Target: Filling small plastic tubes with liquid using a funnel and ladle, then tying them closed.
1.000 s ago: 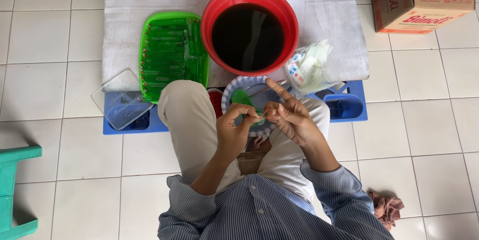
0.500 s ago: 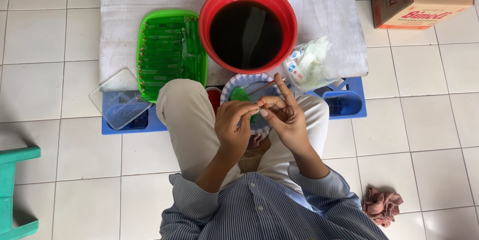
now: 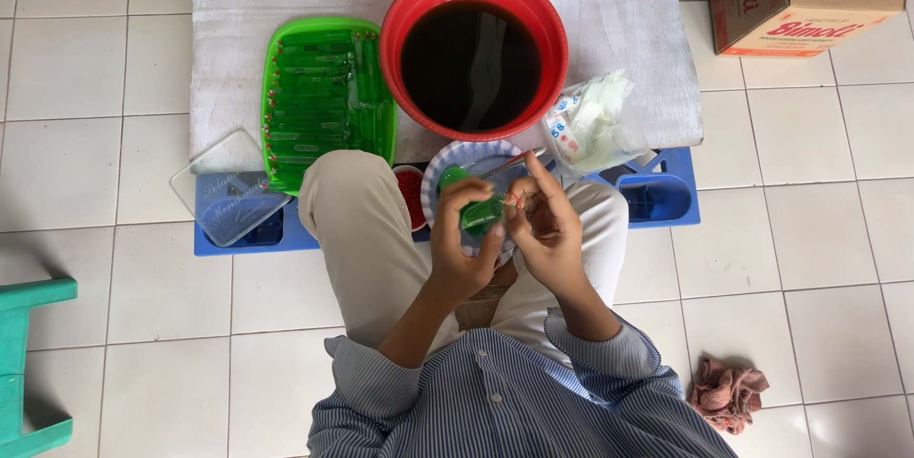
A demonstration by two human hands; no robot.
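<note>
Both your hands are together over your lap, just above the blue-patterned bowl (image 3: 455,159). Left hand (image 3: 464,248) is closed around a small green-filled packet (image 3: 482,213). Right hand (image 3: 545,227) pinches the packet's top end, where a bit of red shows between the fingertips; can't tell what the red is.

Change vs half a second ago: your right index finger was sticking straight up, now it's folded down onto the packet end. One second ago the hands were slightly apart with the right fingers splayed; now they're touching. Reads like the end is being closed off, but that's a judgement.

No visible change in the rest: green tray (image 3: 270,96) of finished green sticks left of the red basin (image 3: 547,29) of dark liquid, clear bag (image 3: 595,120) to its right, all on the low desk (image 3: 628,1).
</note>
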